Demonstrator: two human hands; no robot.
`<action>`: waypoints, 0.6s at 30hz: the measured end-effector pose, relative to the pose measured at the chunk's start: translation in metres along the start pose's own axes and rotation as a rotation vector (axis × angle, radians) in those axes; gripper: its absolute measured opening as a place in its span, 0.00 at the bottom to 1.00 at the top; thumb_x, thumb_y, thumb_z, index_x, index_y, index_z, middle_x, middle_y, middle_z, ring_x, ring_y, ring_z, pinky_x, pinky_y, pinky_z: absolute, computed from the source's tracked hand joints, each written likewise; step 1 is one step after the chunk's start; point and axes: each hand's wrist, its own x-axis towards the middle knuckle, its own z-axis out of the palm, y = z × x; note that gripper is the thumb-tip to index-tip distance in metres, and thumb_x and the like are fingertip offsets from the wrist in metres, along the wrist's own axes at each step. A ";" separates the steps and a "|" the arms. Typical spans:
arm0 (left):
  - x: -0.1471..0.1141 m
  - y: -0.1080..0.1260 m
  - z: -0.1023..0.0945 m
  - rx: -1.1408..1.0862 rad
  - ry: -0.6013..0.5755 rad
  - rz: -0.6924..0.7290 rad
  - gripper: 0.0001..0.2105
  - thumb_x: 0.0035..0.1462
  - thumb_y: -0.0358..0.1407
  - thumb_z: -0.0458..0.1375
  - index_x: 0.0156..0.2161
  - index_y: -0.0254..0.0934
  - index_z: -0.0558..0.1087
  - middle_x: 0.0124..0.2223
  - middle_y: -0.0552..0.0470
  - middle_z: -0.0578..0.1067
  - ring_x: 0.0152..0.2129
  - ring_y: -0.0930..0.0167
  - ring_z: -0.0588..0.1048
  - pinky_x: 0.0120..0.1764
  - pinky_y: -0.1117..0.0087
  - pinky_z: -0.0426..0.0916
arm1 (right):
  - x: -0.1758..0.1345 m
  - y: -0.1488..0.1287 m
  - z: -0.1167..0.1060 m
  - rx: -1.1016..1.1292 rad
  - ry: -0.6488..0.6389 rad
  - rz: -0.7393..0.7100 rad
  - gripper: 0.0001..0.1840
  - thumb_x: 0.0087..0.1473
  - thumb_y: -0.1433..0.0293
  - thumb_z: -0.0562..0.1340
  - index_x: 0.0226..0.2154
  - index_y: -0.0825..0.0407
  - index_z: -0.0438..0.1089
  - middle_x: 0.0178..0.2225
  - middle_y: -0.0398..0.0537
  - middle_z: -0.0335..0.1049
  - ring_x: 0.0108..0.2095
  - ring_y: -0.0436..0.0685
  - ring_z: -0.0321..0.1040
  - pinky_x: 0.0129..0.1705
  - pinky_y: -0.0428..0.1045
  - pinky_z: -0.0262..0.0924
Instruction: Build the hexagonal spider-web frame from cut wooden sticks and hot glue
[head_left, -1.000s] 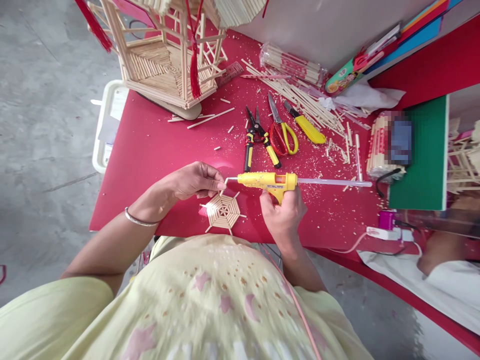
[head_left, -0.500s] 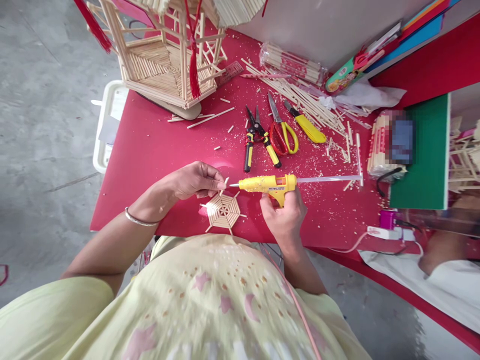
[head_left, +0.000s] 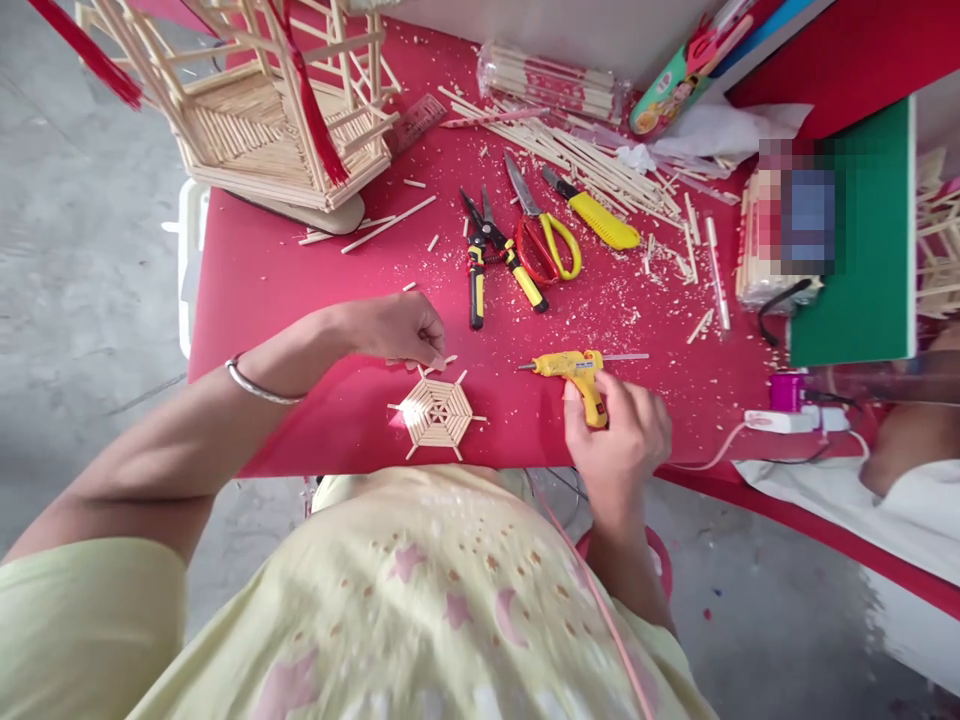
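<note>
My right hand (head_left: 619,440) grips the handle of a yellow glue gun (head_left: 574,368), its nozzle pointing left, a clear glue stick jutting out behind. My left hand (head_left: 396,329) pinches a short wooden stick (head_left: 444,363) against the upper edge of a small hexagonal web of sticks (head_left: 436,413). That web lies flat on the red table (head_left: 300,290) near its front edge. The glue gun's nozzle is a hand's width to the right of the web.
A large stick-built lantern frame (head_left: 262,110) with red tassels stands at the back left. Pliers (head_left: 480,255), red-and-yellow scissors (head_left: 544,240), a yellow knife (head_left: 596,215) and loose sticks (head_left: 600,170) lie behind the hands. A green board (head_left: 862,250) and another person's arm (head_left: 907,460) are at right.
My right hand has drawn the glue gun away to the right and lower, off the stick. My left hand has brought the short stick down to the web's edge. The view shifted.
</note>
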 end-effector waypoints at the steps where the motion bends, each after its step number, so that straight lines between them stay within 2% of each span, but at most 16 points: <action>1: 0.003 0.003 -0.002 0.031 -0.031 -0.009 0.08 0.54 0.39 0.62 0.32 0.35 0.80 0.23 0.52 0.75 0.20 0.74 0.71 0.27 0.72 0.60 | -0.005 -0.011 0.000 0.101 0.018 -0.062 0.17 0.61 0.63 0.67 0.50 0.51 0.76 0.43 0.56 0.77 0.43 0.63 0.73 0.48 0.57 0.66; 4: 0.011 0.009 -0.006 0.116 -0.104 -0.022 0.08 0.52 0.37 0.62 0.31 0.35 0.80 0.23 0.51 0.75 0.20 0.73 0.71 0.28 0.72 0.60 | -0.021 -0.040 0.014 0.398 -0.046 -0.292 0.15 0.61 0.69 0.66 0.51 0.49 0.76 0.42 0.52 0.77 0.41 0.58 0.74 0.47 0.53 0.69; 6: 0.015 0.011 -0.006 0.161 -0.141 -0.027 0.07 0.51 0.37 0.62 0.30 0.35 0.80 0.23 0.51 0.75 0.21 0.73 0.70 0.28 0.72 0.60 | -0.029 -0.052 0.028 0.489 -0.082 -0.360 0.16 0.61 0.70 0.66 0.52 0.49 0.76 0.44 0.53 0.77 0.44 0.58 0.74 0.48 0.53 0.70; 10: 0.022 0.017 -0.005 0.213 -0.195 -0.057 0.06 0.49 0.34 0.61 0.30 0.35 0.80 0.24 0.51 0.75 0.22 0.72 0.71 0.28 0.73 0.60 | -0.035 -0.055 0.045 0.522 -0.118 -0.385 0.18 0.62 0.68 0.65 0.55 0.48 0.76 0.48 0.54 0.76 0.48 0.60 0.72 0.52 0.55 0.69; 18: 0.026 0.026 -0.005 0.241 -0.256 -0.044 0.06 0.48 0.35 0.62 0.29 0.34 0.80 0.23 0.51 0.74 0.21 0.73 0.70 0.28 0.73 0.59 | -0.032 -0.052 0.047 0.475 -0.235 -0.438 0.20 0.63 0.64 0.66 0.57 0.45 0.75 0.50 0.51 0.76 0.49 0.60 0.69 0.54 0.57 0.67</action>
